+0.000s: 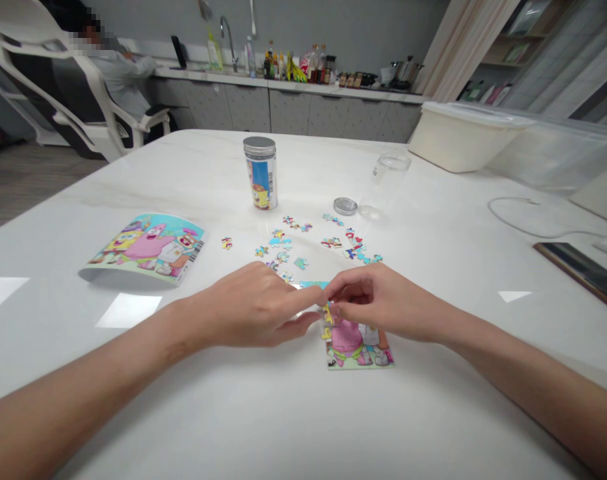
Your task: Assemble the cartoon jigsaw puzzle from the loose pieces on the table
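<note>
Pinches a yellow piece (328,313) between thumb and fingertips of the right hand (371,293), at the upper left of the part-built puzzle (351,347), flat on the white table (233,413). Holds the left hand (258,303) just beside, thumb and index finger stretched toward the same piece; cannot tell of any grip there. Has loose pieces (281,243) scattered beyond both hands, a curved picture sheet (151,247) off left, and farther back a lidded jar (263,180) and a clear jar (383,190).
</note>
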Demonstrator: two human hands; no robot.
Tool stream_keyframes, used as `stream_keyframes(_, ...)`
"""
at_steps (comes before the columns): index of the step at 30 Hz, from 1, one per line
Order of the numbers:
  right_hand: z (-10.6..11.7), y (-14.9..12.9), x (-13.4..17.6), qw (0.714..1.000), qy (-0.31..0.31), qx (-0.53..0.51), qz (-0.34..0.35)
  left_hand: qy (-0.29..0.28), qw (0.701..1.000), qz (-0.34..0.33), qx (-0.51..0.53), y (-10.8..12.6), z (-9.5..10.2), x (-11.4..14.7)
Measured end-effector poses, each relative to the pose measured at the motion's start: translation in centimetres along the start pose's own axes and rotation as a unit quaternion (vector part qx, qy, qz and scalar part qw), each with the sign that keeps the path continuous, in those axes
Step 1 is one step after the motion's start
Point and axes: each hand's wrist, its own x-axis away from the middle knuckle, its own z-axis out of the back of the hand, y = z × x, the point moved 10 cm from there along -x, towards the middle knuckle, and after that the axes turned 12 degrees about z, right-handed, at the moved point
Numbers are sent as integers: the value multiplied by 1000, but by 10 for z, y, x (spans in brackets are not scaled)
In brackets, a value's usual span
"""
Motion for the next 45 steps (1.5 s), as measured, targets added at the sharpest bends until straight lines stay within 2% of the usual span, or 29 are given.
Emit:
stream_keyframes(4,4,-4,0,999,12,51,13,-59,994,-51,72,15,-3,5)
stream_keyframes(8,7,-8,-1,995,23,88,31,-79,989,-65,104,21,-3,7)
stream_keyframes(20,9,-10,-1,987,24,149,48,-95,985,-20,142,16,-9,6)
stream_keyframes(27,13,-11,-1,977,48,199,51,-76,990,-58,105,22,-6,7)
stream_keyframes(31,14,-16,0,973,44,215,77,-104,990,-69,69,25,-12,8)
stream_keyframes(37,22,-14,0,974,57,213,60,-135,987,-67,53,25,-17,9)
stream_keyframes(39,21,-18,0,968,49,233,78,-132,987,-70,55,26,-16,9)
stream_keyframes(41,15,-28,1,955,28,267,126,-122,988,-72,59,26,-15,9)
stream_keyframes(45,0,-44,8,911,-27,337,238,-105,989,-70,74,25,-12,8)
